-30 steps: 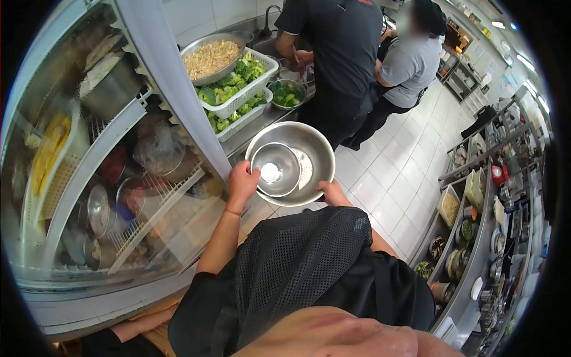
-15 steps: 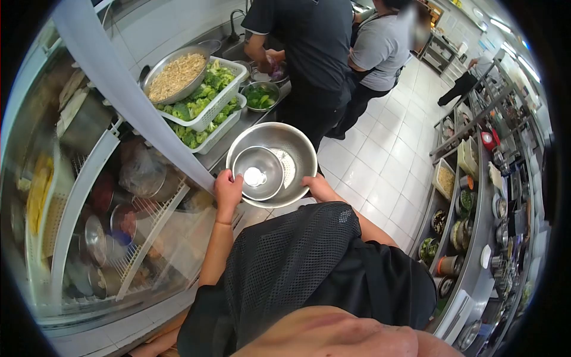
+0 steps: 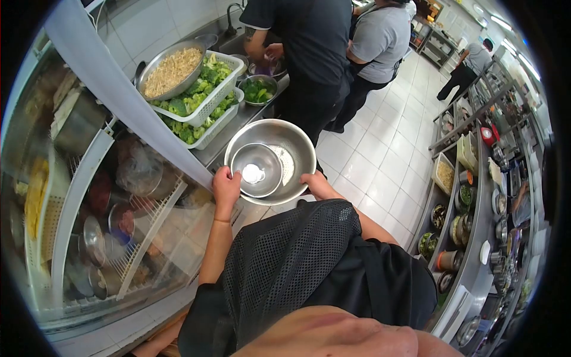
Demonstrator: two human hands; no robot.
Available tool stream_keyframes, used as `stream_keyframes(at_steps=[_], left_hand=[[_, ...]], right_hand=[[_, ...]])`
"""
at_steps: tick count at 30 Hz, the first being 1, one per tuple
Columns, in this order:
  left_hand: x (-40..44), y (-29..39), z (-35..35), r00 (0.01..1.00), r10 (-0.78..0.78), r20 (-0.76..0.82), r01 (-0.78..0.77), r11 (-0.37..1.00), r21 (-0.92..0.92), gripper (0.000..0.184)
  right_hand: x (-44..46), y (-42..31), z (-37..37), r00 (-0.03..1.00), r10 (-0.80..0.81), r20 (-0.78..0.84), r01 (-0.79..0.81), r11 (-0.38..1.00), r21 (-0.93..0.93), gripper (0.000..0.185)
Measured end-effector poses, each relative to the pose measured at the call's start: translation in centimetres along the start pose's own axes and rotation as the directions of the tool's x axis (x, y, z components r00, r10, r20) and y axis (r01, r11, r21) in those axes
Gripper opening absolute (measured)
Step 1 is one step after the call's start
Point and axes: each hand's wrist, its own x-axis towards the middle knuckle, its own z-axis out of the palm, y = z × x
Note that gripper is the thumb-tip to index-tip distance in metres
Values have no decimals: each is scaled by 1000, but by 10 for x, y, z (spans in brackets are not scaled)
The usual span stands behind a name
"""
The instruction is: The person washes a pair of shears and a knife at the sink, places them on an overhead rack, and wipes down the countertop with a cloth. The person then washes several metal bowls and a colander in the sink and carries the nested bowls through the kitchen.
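Note:
Between my two hands I carry a large steel mixing bowl [image 3: 300, 143] in front of my body. A smaller steel bowl [image 3: 257, 157] rests inside it, toward the left side. At the left rim my left hand [image 3: 226, 187] is closed, its thumb near the small bowl's edge. My right hand [image 3: 316, 185] grips the right rim, thumb on the inner side and fingers hidden beneath. Some pale, whitish matter [image 3: 287, 165] shows in the large bowl to the right of the small one; I cannot make out what it is.
White baskets of broccoli [image 3: 221, 80] stand on the steel counter, with a colander of pale shreds [image 3: 173, 72] on top. Two people [image 3: 309, 53] work by the sink ahead. Left is a glass-fronted fridge [image 3: 113, 226]; right, shelves with food containers [image 3: 444, 177]. Tiled floor [image 3: 372, 160] runs between.
The bowls and both hands keep nearly the same place in view, with the grip unchanged. The person far off at the back right now stands more fully in sight.

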Motion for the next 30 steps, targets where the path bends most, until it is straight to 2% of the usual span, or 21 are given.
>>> stream_keyframes(at_steps=[9,16,18,20,22,23,26,30], left_hand=[[-1,-6,3,1000,-26,5,26,1000,-15,33],[2,-7,2,1000,20,8,-20,1000,12,33],[1,-3,1,1000,-20,14,19,1000,15,33],[2,-1,1,999,-8,33,7,1000,29,33],[4,2,0,997,-54,55,54,998,13,29],[6,-5,1,996,-44,75,39,997,65,25],[11,-6,2,994,-44,102,38,998,58,20],[25,9,0,989,33,143,-43,997,70,19]], right_hand=[[-5,-5,2,1000,1,-9,-1,1000,13,41],[3,2,0,998,-55,-38,56,998,39,33],[2,-1,-2,996,-68,-53,72,995,68,31],[2,-7,-6,998,3,62,-1,999,-35,44],[-3,-12,-2,999,-36,34,37,999,-28,42],[-7,-16,-1,998,-55,28,56,998,-21,41],[6,1,-4,993,-121,-9,121,992,-34,40],[3,8,-4,974,-205,-95,202,978,-40,40]])
